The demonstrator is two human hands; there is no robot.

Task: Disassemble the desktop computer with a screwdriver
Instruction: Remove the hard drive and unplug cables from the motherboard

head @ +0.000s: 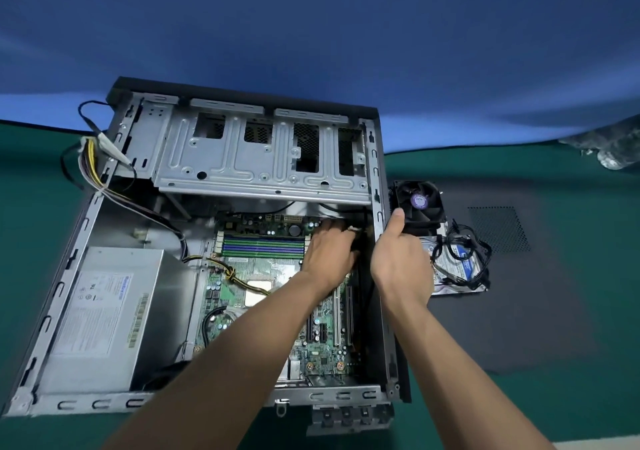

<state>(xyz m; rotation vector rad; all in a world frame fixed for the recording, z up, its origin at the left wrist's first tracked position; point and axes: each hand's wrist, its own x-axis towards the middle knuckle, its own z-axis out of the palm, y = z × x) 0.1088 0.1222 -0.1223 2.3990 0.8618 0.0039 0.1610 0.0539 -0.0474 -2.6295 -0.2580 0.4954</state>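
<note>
The desktop computer case (221, 242) lies on its side on the counter (571, 397), which has a green cover, and the open side looks up. Inside it the motherboard (277, 294) is visible, with the blue and green memory slots (263, 246) near its far edge. The grey power supply (104, 318) sits in the near left corner of the case, and a bundle of coloured wires (90, 159) hangs over the far left wall. The metal drive cage (259, 152) covers the far part of the case.

The left hand (329, 252) reaches into the case at the far right part of the motherboard. Its fingers are curled around a black cable with a white connector (353, 231). The right hand (401, 262) is at the right wall of the case. Its fingers are bent over this wall and the thumb points up, touching the side of a black cooling fan (420, 204).

This fan stands outside the case, just beside the right wall. Near it a hard drive (460, 262) lies on a dark mat (536, 311), with black cables (467, 242) on top of it. No screwdriver can be seen.
</note>
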